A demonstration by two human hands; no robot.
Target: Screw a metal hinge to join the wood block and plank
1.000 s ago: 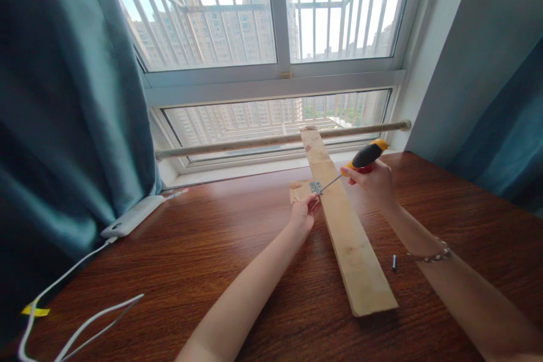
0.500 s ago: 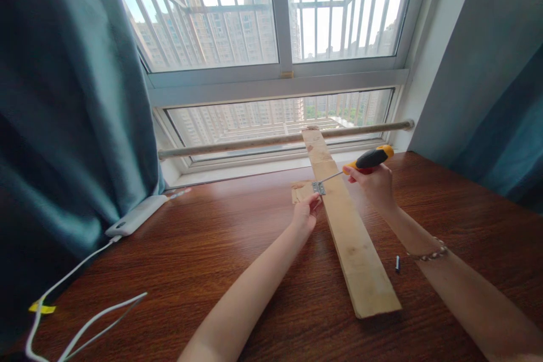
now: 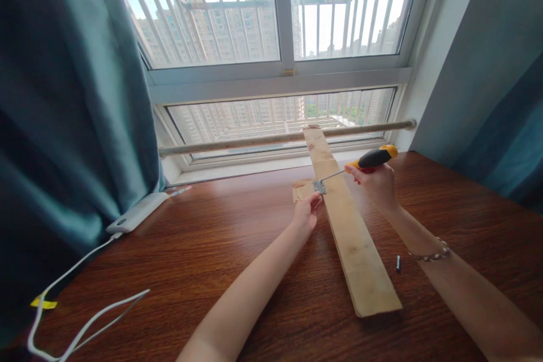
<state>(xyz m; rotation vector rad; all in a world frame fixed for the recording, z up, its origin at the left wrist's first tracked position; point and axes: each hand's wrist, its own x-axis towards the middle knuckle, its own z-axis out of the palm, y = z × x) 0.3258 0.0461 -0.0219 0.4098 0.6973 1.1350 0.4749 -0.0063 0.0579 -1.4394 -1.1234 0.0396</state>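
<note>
My right hand (image 3: 376,185) is wrapped round the yellow and black handle of a screwdriver (image 3: 375,156). The shaft slants down leftward, its tip on a small metal hinge (image 3: 319,186). That hinge lies across the joint between a long wooden board (image 3: 354,243) and a short wooden piece (image 3: 300,190) on its left side. With fingers closed, my left hand (image 3: 306,210) grips the near edge of the short piece, its thumb against the hinge. Any screw under the tip is too small to make out.
A small dark bit with a pale shank (image 3: 398,263) lies on the brown wooden table (image 3: 203,271), right of the board. At left are a white power bank (image 3: 138,216), its white cable (image 3: 80,264) and a blue curtain (image 3: 76,96). A rail (image 3: 254,140) crosses before the window.
The whole view has shifted very slightly. Both hands, the screwdriver, the hinge and the boards keep practically the same places relative to one another.
</note>
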